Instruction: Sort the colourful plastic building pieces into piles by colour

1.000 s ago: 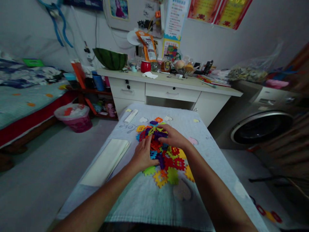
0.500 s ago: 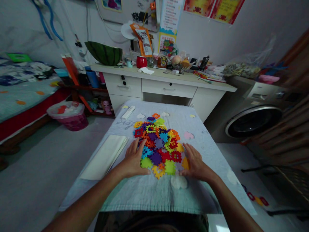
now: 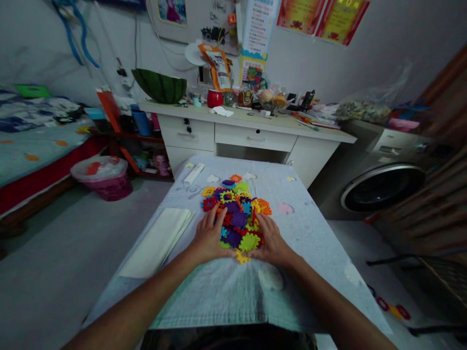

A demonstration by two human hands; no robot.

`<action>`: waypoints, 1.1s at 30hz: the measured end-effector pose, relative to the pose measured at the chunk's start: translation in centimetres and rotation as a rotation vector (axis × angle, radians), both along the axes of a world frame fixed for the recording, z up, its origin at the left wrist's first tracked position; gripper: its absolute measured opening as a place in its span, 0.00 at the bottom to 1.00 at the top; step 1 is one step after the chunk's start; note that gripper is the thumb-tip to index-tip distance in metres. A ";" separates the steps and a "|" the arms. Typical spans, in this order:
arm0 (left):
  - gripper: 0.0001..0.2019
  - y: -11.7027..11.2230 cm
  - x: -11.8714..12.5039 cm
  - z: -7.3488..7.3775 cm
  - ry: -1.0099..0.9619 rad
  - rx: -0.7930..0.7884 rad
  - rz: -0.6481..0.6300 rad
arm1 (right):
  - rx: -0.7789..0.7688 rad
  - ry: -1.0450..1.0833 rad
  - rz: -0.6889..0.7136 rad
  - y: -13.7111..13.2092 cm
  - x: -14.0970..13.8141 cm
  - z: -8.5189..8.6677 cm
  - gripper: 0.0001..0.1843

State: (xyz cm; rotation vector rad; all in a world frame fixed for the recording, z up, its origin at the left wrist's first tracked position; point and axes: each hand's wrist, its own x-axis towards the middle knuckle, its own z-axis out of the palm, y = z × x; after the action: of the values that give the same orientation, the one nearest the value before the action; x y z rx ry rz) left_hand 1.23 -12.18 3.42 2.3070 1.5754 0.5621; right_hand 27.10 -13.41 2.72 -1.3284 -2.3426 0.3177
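Observation:
A heap of colourful plastic interlocking building pieces (image 3: 239,219) lies on the cloth-covered table (image 3: 306,257). Purple, red, lime, orange, yellow and blue ones overlap, some with window-like cutouts. Against the heap's left side rests my left hand (image 3: 210,237), fingers spread and thumb pointing inward. My right hand (image 3: 270,242) presses on the opposite side with its fingers stretched out. Between the two thumbs a yellow piece (image 3: 242,256) shows at the near edge of the heap. Neither hand grips a piece; both cover some of the outer ones.
Left of the heap lies a folded pale cloth (image 3: 158,243), with a white oblong item (image 3: 194,173) farther back. Beyond the table stands a white desk (image 3: 255,133) crowded with objects. A washing machine (image 3: 383,170) is at the right, a pink bin (image 3: 104,180) at the left.
My right hand has moved left and pushed the right-hand pieces inward, so the heap is narrower. My left hand has shifted slightly right. The view has tilted a little.

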 end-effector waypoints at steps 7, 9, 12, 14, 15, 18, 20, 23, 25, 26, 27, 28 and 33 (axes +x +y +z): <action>0.51 0.7 0.3 0.4 -0.096 0.110 0.055 | 0.059 0.134 -0.019 2.1 -1.1 1.0 0.59; 0.44 1.3 0.7 0.8 -0.123 0.168 0.050 | 0.060 0.170 -0.053 2.9 -1.7 1.3 0.53; 0.37 2.7 1.3 1.2 -0.149 0.219 0.070 | 0.061 0.208 -0.180 4.5 -2.6 1.8 0.43; 0.32 3.5 1.7 1.2 -0.180 0.234 0.115 | 0.058 0.219 -0.272 5.4 -2.9 2.0 0.39; 0.30 3.8 1.8 1.2 -0.200 0.244 0.136 | 0.056 0.221 -0.311 5.8 -3.0 2.1 0.38; 0.23 4.1 1.9 1.1 -0.283 0.282 0.168 | 0.082 0.229 -0.406 6.1 -2.8 2.3 0.33; 0.20 3.9 1.7 1.1 -0.342 0.302 0.165 | 0.124 0.218 -0.425 5.3 -2.6 2.5 0.34; 0.19 3.6 1.4 1.2 -0.413 0.313 0.145 | 0.161 0.121 -0.299 2.6 -2.8 2.6 0.43; 0.17 3.6 1.1 1.0 -0.469 0.324 0.129 | 0.147 0.007 -0.151 0.6 -3.6 2.5 0.51; 0.17 3.7 0.9 0.9 -0.504 0.331 0.129 | 0.133 -0.052 -0.080 -0.2 -4.1 2.3 0.53; 0.16 3.9 0.7 0.7 -0.539 0.334 0.136 | 0.117 -0.107 -0.020 -0.9 -4.7 2.0 0.54; 0.15 4.2 0.5 0.5 -0.571 0.336 0.149 | 0.102 -0.151 0.024 -1.3 -5.2 1.8 0.54; 0.14 5.1 -0.7 -0.4 -0.632 0.303 0.197 | 0.087 -0.252 0.053 -0.6 -7.1 1.0 0.43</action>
State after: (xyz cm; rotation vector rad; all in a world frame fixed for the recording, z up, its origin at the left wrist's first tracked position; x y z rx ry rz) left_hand 0.55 -7.12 3.05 1.8691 1.4636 1.4945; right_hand 20.03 -14.03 3.74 -1.3325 -2.5687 0.0652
